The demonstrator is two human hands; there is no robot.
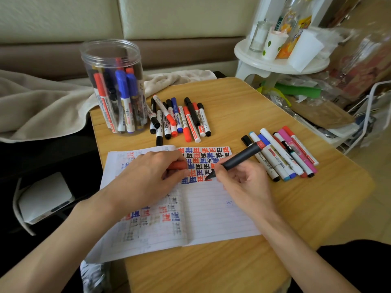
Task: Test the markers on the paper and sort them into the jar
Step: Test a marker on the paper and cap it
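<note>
An open lined notebook [213, 210] lies on the wooden table [296, 204], its top rows filled with red, blue and black test marks. My right hand [243, 185] grips a black-bodied marker [241, 156] with a red end, its tip touching the page. My left hand [146, 178] rests on the notebook and holds a red cap [177, 165]. A clear plastic jar [115, 87] with several markers stands at the table's back left. One pile of markers [179, 119] lies beside the jar, another pile of markers [283, 153] lies to the right.
A beige blanket [42, 106] drapes over the seat on the left. A white stool [279, 62] with cups and bottles stands at the back right, with bags and clutter beyond. A white box [44, 197] sits low on the left.
</note>
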